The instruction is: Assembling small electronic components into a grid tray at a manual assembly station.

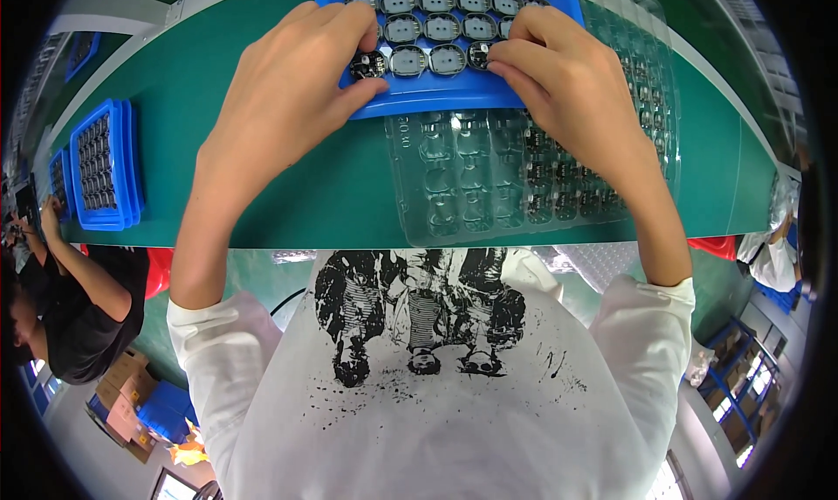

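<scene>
My left hand (288,81) is at the near left corner of a blue tray (436,94). Its thumb and forefinger close around a small black circuit part (369,65) in the front row. Over at the front right of the tray, my right hand (567,77) pinches another dark circuit part (477,56) at its edge. Rows of rounded grey casings (447,59) fill the tray, and two lie between my hands. Under the tray and my right forearm lies a clear plastic blister tray (441,181); its right-hand pockets hold several dark circuit parts (566,175).
More blue trays (131,168) with dark parts are stacked at the left on the green table (297,208). A person in black (96,299) works at the far left; another in white (772,260) is at the right. Cardboard boxes (127,386) stand behind at lower left.
</scene>
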A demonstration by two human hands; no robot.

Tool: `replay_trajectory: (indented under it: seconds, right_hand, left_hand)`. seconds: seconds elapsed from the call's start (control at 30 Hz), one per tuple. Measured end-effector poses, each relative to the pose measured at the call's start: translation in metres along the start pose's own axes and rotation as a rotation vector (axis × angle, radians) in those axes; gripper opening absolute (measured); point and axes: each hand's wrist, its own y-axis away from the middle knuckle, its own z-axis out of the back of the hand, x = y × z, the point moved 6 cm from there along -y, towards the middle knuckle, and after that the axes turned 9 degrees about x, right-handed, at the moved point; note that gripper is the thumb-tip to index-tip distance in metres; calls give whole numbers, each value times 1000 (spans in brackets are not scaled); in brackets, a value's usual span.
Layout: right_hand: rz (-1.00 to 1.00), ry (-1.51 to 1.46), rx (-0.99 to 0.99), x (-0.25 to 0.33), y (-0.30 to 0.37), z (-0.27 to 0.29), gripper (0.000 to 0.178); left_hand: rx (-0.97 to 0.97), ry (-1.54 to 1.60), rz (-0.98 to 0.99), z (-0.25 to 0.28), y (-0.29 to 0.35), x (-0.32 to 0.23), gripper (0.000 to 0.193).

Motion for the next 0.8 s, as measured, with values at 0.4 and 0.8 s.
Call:
replay_trajectory:
  seconds: [0.4,0.8]
  right_hand:
    - [44,-9,45,0,-1,-4,13]
    - [-50,-163,46,18,52,34,25]
  left_hand:
    - [-43,13,-47,2,-11,-15,42]
    - [132,205,-305,-47,15,-98,23]
